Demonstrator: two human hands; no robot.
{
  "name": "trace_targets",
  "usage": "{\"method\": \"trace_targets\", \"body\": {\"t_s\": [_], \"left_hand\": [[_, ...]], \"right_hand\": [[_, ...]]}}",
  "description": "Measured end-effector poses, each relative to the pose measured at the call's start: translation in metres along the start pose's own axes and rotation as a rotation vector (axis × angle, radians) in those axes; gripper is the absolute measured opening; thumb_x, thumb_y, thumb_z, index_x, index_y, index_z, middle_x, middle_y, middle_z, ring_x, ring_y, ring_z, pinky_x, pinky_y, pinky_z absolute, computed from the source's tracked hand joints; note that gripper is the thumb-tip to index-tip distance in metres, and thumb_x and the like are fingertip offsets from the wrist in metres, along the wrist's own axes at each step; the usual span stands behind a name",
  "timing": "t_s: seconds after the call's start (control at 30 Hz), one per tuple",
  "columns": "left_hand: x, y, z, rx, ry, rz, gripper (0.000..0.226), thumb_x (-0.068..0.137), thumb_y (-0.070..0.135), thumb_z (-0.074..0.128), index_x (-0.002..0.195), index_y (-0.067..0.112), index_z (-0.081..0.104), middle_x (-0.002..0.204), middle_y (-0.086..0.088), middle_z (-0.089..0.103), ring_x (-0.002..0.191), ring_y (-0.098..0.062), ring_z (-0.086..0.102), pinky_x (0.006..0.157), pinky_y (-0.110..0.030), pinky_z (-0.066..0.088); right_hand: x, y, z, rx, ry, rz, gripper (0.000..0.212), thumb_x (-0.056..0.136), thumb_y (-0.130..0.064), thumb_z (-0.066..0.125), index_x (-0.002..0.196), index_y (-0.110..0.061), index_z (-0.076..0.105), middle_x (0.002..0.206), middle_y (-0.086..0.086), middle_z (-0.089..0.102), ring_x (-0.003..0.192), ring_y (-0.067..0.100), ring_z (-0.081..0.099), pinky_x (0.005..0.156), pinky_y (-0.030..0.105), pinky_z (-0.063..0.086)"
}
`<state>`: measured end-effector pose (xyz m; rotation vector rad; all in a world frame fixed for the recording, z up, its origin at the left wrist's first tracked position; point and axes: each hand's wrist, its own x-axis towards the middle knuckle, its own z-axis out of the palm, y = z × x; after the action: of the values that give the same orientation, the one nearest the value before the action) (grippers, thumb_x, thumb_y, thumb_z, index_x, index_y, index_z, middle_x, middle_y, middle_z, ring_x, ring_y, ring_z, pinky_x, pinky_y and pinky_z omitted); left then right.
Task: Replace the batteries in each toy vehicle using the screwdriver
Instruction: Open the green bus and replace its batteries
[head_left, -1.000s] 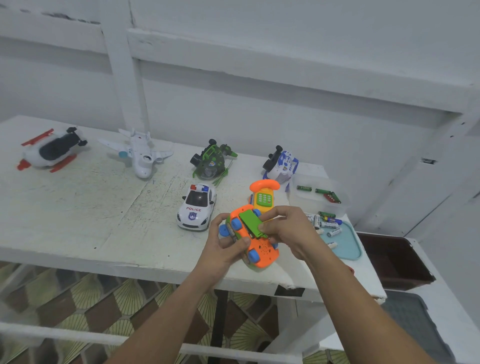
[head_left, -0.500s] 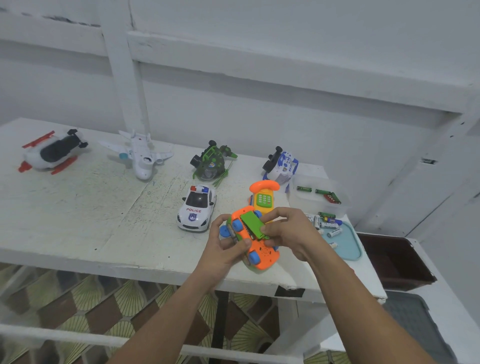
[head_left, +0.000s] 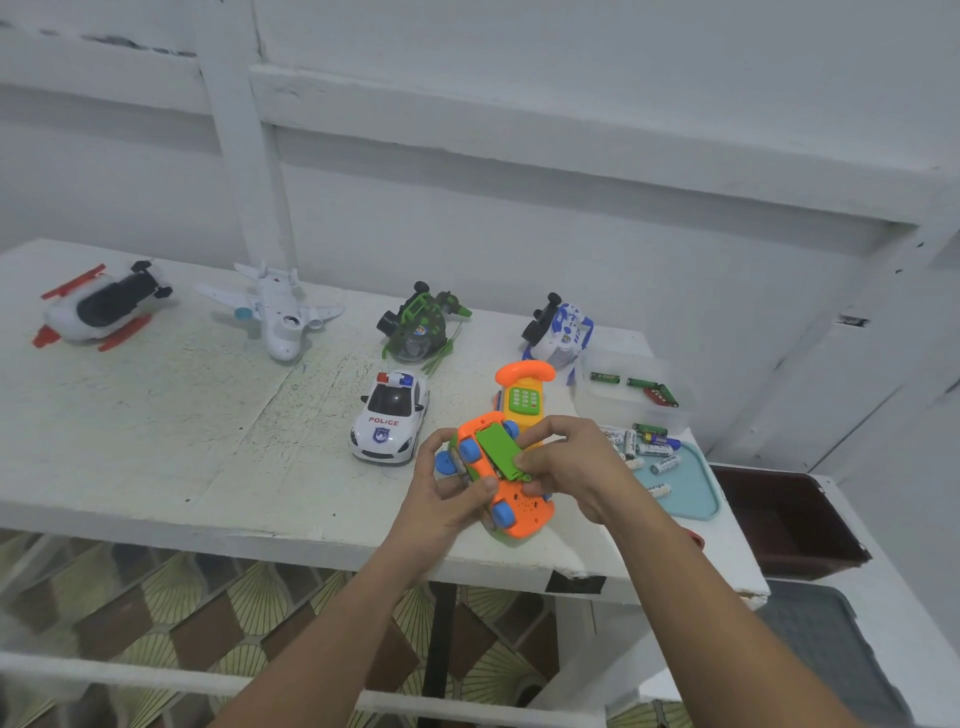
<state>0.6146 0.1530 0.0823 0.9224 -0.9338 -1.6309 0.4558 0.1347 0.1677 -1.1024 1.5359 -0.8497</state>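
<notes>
An orange toy car (head_left: 511, 512) with blue wheels is turned underside up above the table's front edge. My left hand (head_left: 447, 493) grips its left side, thumb on the underside. My right hand (head_left: 571, 467) pinches the green battery cover (head_left: 497, 449), which lies on the car's underside. Loose batteries (head_left: 647, 447) lie on a light blue tray (head_left: 696, 488) to the right. More batteries (head_left: 636, 387) sit in a clear box behind it. I see no screwdriver.
On the white table (head_left: 156, 441) stand a police car (head_left: 387, 423), a phone toy (head_left: 524, 397), a green vehicle (head_left: 421, 325), a blue-white vehicle (head_left: 558, 330), a white plane (head_left: 275, 314) and a red-white craft (head_left: 96, 306). A dark brown bin (head_left: 789, 525) sits to the right.
Both hands and the orange car stay almost where they were. The green cover has shifted slightly under my right fingers.
</notes>
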Motion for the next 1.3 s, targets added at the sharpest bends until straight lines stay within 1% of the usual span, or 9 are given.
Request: {"method": "trace_targets", "body": {"t_s": [0.27,0.37,0.5,0.63,0.8,0.93,1.13,1.23,1.3], "left_hand": [[0.001,0.0,0.0,0.002,-0.011,-0.003,0.059,0.082,0.007,0.07,0.124,0.037,0.043,0.112,-0.014,0.073,0.104,-0.028,0.071,0.083,-0.04,0.059],[0.0,0.001,0.0,0.004,-0.012,-0.007,0.066,0.073,0.015,0.074,0.126,0.039,0.042,0.11,-0.013,0.074,0.104,-0.028,0.071,0.087,-0.043,0.058],[0.002,0.0,0.0,-0.002,-0.013,-0.003,0.069,0.072,0.016,0.075,0.127,0.038,0.041,0.109,-0.011,0.074,0.104,-0.028,0.071,0.091,-0.047,0.056],[0.004,-0.001,-0.002,0.001,-0.037,-0.007,0.072,0.073,0.014,0.075,0.133,0.034,0.039,0.116,-0.015,0.071,0.108,-0.032,0.069,0.094,-0.051,0.055],[0.006,-0.002,-0.003,-0.036,-0.035,-0.008,0.069,0.074,0.011,0.074,0.13,0.033,0.042,0.122,-0.018,0.068,0.112,-0.034,0.067,0.091,-0.047,0.057],[0.006,-0.003,-0.003,-0.037,-0.038,-0.009,0.069,0.074,0.012,0.075,0.132,0.031,0.042,0.124,-0.018,0.067,0.112,-0.034,0.067,0.092,-0.048,0.056],[0.008,-0.003,-0.003,-0.05,-0.009,-0.002,0.061,0.076,0.006,0.077,0.121,0.035,0.048,0.119,-0.015,0.069,0.105,-0.031,0.068,0.091,-0.05,0.056],[0.008,-0.002,-0.002,-0.024,-0.011,0.019,0.052,0.085,-0.005,0.069,0.115,0.033,0.05,0.111,-0.01,0.071,0.103,-0.031,0.069,0.093,-0.054,0.054],[0.008,-0.001,-0.001,-0.03,0.006,0.009,0.052,0.088,-0.008,0.064,0.116,0.033,0.048,0.111,-0.01,0.071,0.103,-0.03,0.069,0.093,-0.054,0.054]], "right_hand": [[0.004,-0.005,-0.007,0.013,-0.08,0.048,0.016,0.084,0.012,0.062,0.081,-0.003,0.061,0.097,0.02,0.06,0.07,0.031,0.063,0.055,0.032,0.056],[0.005,-0.006,-0.007,-0.033,-0.072,0.041,0.015,0.082,0.011,0.065,0.081,-0.003,0.062,0.092,0.021,0.061,0.07,0.031,0.063,0.057,0.033,0.057],[0.005,-0.006,-0.002,-0.084,-0.026,0.033,0.015,0.08,0.01,0.067,0.08,-0.004,0.061,0.086,0.02,0.061,0.067,0.031,0.062,0.055,0.032,0.059],[0.005,-0.008,0.001,-0.121,0.007,0.033,0.015,0.08,0.01,0.067,0.08,-0.003,0.058,0.073,0.016,0.059,0.053,0.025,0.059,0.049,0.029,0.055],[0.006,-0.012,0.003,-0.183,0.024,0.04,0.013,0.078,0.009,0.069,0.081,0.0,0.06,0.064,0.015,0.061,0.044,0.022,0.058,0.048,0.028,0.055],[0.009,-0.016,0.002,-0.234,0.019,0.035,0.013,0.076,0.008,0.071,0.083,0.002,0.062,0.066,0.017,0.063,0.049,0.024,0.06,0.05,0.032,0.057],[0.013,-0.021,0.005,-0.334,0.014,0.018,0.015,0.075,0.003,0.074,0.085,0.003,0.063,0.072,0.022,0.067,0.065,0.033,0.066,0.069,0.047,0.06],[0.012,-0.021,0.005,-0.405,0.012,-0.01,0.016,0.075,-0.004,0.076,0.084,-0.001,0.064,0.081,0.021,0.07,0.073,0.035,0.07,0.071,0.046,0.06],[0.012,-0.018,0.006,-0.453,0.017,-0.036,0.016,0.075,-0.008,0.077,0.082,-0.005,0.063,0.085,0.016,0.07,0.077,0.031,0.068,0.071,0.042,0.059]]}}
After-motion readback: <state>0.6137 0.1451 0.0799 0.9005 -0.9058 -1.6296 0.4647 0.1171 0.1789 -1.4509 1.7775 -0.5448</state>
